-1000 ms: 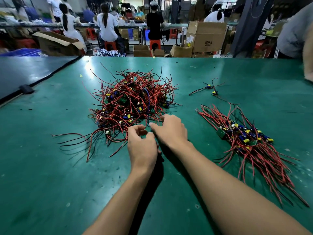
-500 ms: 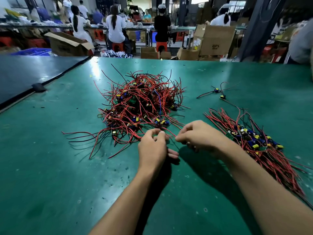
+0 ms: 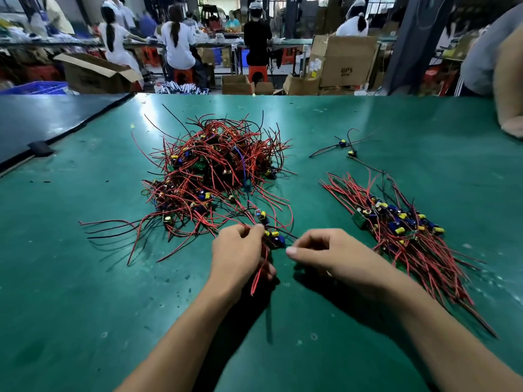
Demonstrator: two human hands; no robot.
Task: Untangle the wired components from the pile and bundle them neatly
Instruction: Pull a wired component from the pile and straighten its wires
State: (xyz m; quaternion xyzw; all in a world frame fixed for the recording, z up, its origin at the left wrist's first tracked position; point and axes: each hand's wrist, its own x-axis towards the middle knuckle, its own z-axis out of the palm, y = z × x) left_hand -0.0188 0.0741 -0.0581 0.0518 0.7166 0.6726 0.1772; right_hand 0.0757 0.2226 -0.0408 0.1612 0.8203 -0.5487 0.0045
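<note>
Presently | left hand pinches leads of wired component at pile edge — likely to free it | right hand curled, hold indeterminate | bundle laid apart.

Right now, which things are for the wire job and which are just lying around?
For the job: tangled pile, wired piece in the left hand, neat bundle on the right.
Just lying about: cardboard boxes, blue crate, small black block.
</note>
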